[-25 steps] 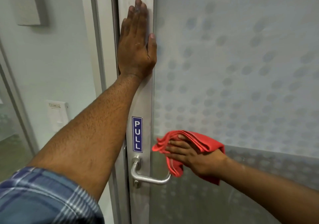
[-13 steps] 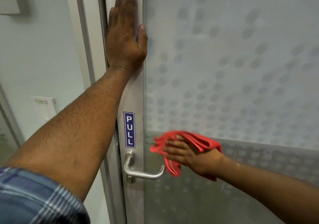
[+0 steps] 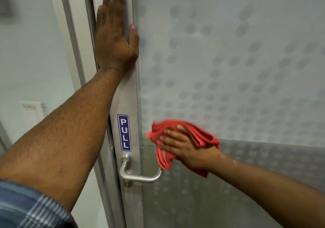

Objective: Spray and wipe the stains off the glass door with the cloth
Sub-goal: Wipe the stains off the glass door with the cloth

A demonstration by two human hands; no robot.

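Right hand [image 3: 184,150], grip spread flat, presses red cloth [image 3: 202,136] to glass door [image 3: 228,69] near handle [image 3: 140,175]; left hand [image 3: 115,34] flat on frame [image 3: 130,96]; risk: cloth likely snagging handle.

A single head-worn wide-angle view looks forward and slightly down, close to the glass door [image 3: 228,60], which fills the right two-thirds of the frame. Both arms reach in from the bottom edge. The door's metal frame [image 3: 130,96] runs top to bottom left of centre, the lever handle [image 3: 140,176] sits low centre, and a pale wall [image 3: 35,60] fills the left.
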